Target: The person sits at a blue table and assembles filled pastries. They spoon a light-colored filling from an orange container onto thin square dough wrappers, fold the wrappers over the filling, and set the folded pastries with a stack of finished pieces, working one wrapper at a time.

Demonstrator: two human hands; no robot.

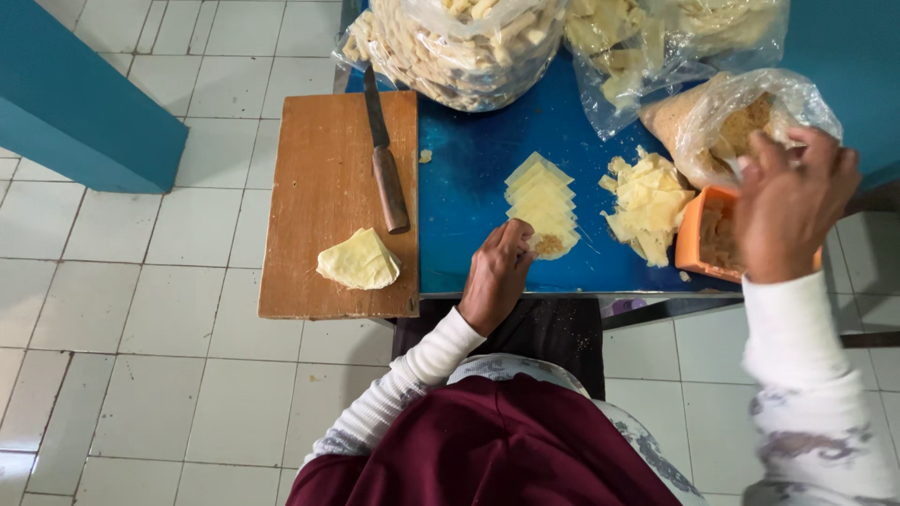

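Pale yellow dough squares (543,204) — overlapping row, filling on nearest, left hand (495,276) touching.

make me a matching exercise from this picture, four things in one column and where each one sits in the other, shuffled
Things:
1. knife
2. folded dough lump
3. left hand
4. right hand

Places:
A. over the orange tub
B. on the wrapper at the near end of the row
C. along the cutting board's right edge
D. on the board's near part

Pairs: 1-C, 2-D, 3-B, 4-A
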